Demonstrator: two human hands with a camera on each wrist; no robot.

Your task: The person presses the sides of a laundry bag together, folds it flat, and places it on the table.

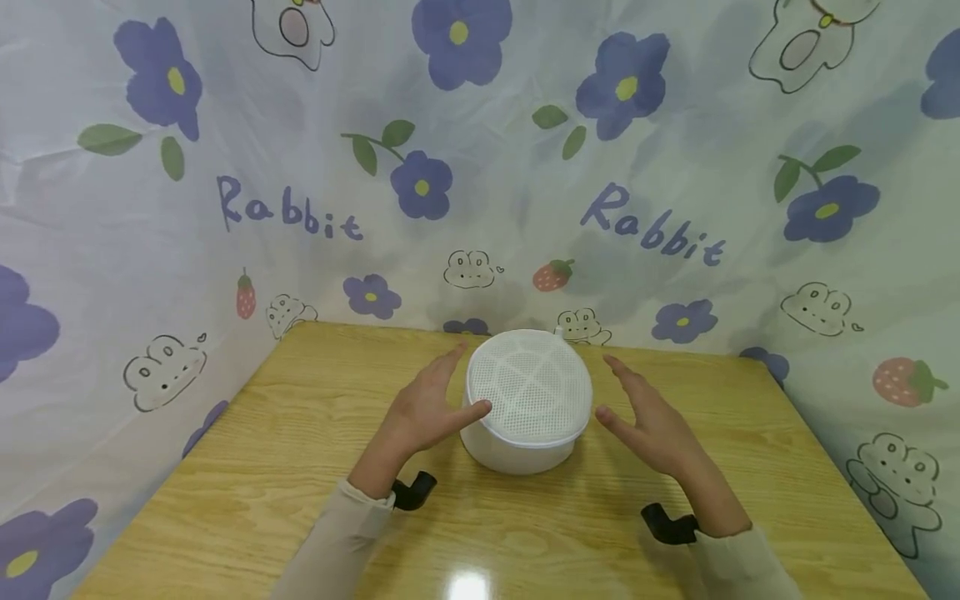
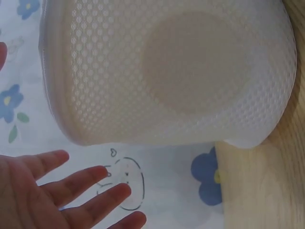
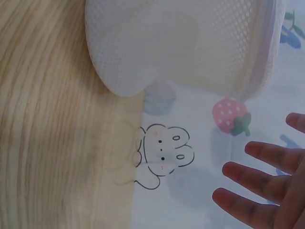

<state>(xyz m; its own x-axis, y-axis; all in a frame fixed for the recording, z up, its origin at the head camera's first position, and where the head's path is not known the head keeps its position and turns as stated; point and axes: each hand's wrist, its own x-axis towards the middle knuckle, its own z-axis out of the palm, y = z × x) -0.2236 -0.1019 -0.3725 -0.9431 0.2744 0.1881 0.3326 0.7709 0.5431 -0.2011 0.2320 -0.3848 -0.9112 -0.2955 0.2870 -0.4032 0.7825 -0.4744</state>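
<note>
A round white mesh laundry bag (image 1: pixel 528 387) with a zipped rim stands on the wooden table, its flat mesh top facing up. To its left is my left hand (image 1: pixel 426 408), fingers spread and extended; in the head view the thumb tip overlaps the bag's edge, and I cannot tell if it touches. On the other side my right hand (image 1: pixel 651 421) is held apart from the bag, fingers straight, palm turned inward. Both wrist views show the bag's mesh side wall (image 2: pixel 109 86) with a gap before the fingers (image 3: pixel 257 183). Neither hand holds anything.
The wooden table (image 1: pixel 300 467) reaches back to a white curtain (image 1: pixel 510 208) printed with flowers, rabbits and strawberries, which also hangs along the left and right sides. A black wrist mount (image 1: pixel 414 492) sits on the left wrist, another black mount (image 1: pixel 669 525) on the right.
</note>
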